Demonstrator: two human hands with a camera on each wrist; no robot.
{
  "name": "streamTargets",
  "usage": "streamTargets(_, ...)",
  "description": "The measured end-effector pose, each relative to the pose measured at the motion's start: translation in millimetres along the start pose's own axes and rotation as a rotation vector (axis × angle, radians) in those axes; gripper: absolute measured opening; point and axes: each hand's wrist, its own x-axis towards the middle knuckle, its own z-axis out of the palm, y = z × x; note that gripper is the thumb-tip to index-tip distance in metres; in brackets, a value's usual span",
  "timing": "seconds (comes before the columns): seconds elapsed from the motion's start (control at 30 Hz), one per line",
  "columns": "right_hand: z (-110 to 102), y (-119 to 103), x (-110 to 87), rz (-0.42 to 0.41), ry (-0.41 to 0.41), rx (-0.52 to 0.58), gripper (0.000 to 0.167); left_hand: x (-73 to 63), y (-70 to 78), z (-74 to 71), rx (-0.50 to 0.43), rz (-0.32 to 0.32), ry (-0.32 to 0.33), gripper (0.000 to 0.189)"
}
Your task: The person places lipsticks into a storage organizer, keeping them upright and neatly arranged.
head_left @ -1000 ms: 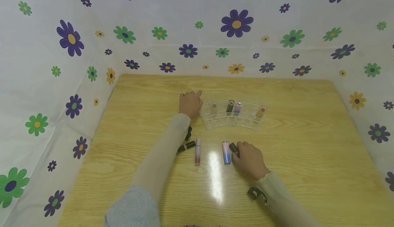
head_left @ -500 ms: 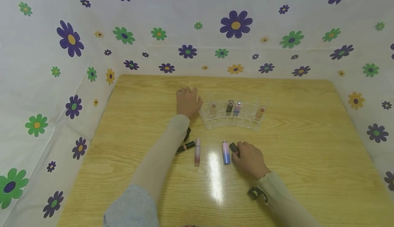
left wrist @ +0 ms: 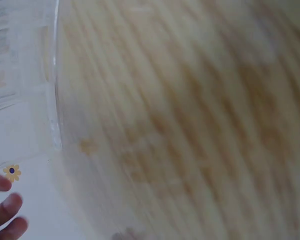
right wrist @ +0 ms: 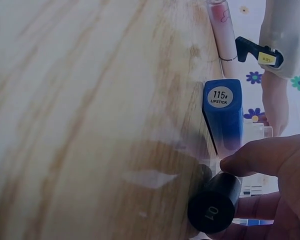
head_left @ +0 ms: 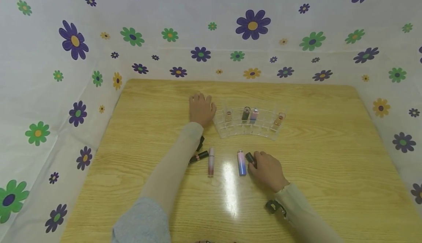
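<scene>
My right hand [head_left: 268, 171] pinches a black lipstick [right wrist: 215, 205] lying on the table; its end is marked "01" in the right wrist view. Beside it lies a pink-to-blue lipstick [head_left: 242, 163] with a "115" label on its base. My left hand [head_left: 202, 109], fingers spread and relaxed, rests at the left end of a clear lipstick organizer [head_left: 227, 132]. Its thumb is close to the organizer's side; whether they touch I cannot tell. Upright in the organizer are a dark tube [head_left: 245, 114], a pink-and-blue lipstick [head_left: 254, 116] and two amber-toned tubes.
A pink lip gloss tube [head_left: 211, 163] and another black lipstick [head_left: 199, 157] lie on the wooden table [head_left: 329, 155], the black one partly behind my left forearm. White flowered cloth [head_left: 217, 23] surrounds the table's back and sides.
My left hand has shifted slightly left and its fingers have spread out from a more curled pose. The right hand and its lipstick stay in place.
</scene>
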Motion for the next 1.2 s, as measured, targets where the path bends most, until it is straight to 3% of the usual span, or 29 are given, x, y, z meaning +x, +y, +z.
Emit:
streamTargets(0.2,0.2,0.1,0.2,0.003,0.004,0.003,0.019,0.2,1.0,-3.9,-0.091,0.015,-0.119,0.034)
streamTargets(0.33,0.5,0.4,-0.1,0.006,0.000,0.002,0.019,0.0,1.8,-7.0,-0.098,0.019,-0.155,0.034)
streamTargets(0.87,1.6,1.1,1.7,0.043,-0.017,0.036,0.019,0.7,-0.4,-3.1,-0.104,0.030,-0.157,0.035)
streamTargets(1.2,-1.5,2.9,6.8,0.046,0.093,0.121,0.019,0.5,0.6,-2.8,-0.120,0.019,-0.139,0.035)
